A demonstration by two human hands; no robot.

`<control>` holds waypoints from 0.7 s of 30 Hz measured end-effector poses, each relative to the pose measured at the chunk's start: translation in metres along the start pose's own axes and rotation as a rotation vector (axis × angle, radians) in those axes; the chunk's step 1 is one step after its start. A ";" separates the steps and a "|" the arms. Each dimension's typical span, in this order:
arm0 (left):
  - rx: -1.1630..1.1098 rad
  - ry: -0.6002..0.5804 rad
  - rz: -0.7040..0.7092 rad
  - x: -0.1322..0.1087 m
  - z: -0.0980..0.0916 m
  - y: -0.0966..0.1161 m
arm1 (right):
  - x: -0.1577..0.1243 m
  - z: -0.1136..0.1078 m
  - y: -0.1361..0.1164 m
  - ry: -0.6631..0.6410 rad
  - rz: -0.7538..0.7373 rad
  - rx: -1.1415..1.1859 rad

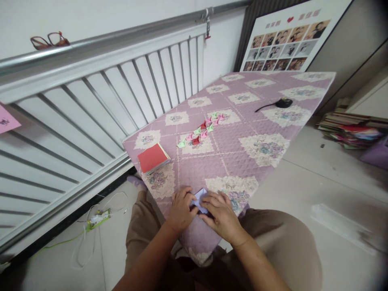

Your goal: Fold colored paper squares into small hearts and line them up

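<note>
A small pale purple sheet of paper [200, 198] lies partly folded at the near corner of a table covered in a pink quilted cloth [242, 133]. My left hand [181, 209] presses its left side with bent fingers. My right hand [222, 215] pinches and presses its right side against the cloth. Farther along the table lies a row of several small folded paper pieces [202, 129] in red, pink and green. A stack of square paper with a red top sheet [152, 158] sits near the table's left edge.
A black cord with a round black object [283, 103] lies at the table's far right. A white slatted radiator cover [91, 109] runs along the left, with glasses [50, 40] on its top. A photo board [285, 42] leans behind the table. Piled papers [351, 129] and a white wire [91, 226] lie on the floor.
</note>
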State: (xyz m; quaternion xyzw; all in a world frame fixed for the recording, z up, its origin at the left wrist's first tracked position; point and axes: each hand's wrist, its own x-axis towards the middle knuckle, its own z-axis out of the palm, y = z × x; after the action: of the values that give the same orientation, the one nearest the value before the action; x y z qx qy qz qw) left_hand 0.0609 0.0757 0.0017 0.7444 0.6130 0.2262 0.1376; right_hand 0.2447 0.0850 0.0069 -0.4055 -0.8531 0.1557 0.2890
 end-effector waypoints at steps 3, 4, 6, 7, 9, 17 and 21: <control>-0.008 -0.009 0.064 0.000 -0.001 -0.006 | 0.000 0.000 0.000 -0.012 -0.010 -0.004; -0.010 -0.019 0.090 -0.001 -0.002 -0.009 | 0.000 0.000 0.001 -0.012 -0.016 -0.005; -0.004 -0.043 0.144 -0.001 -0.004 -0.015 | -0.001 0.001 0.002 -0.010 -0.031 -0.005; 0.009 -0.054 0.168 -0.002 -0.004 -0.017 | -0.001 0.002 0.002 -0.009 -0.040 -0.005; 0.057 -0.078 0.207 -0.003 -0.007 -0.021 | -0.002 0.002 0.002 -0.008 -0.052 -0.007; 0.243 -0.113 0.335 -0.009 -0.011 -0.020 | -0.002 0.001 0.001 -0.006 -0.055 -0.023; 0.239 -0.192 0.444 -0.010 -0.008 -0.020 | -0.002 0.001 -0.001 -0.017 -0.050 -0.026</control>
State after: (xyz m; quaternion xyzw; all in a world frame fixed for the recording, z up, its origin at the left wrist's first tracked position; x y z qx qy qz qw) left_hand 0.0385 0.0696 -0.0023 0.8896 0.4413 0.1052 0.0533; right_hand 0.2448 0.0831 0.0062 -0.3863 -0.8674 0.1406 0.2804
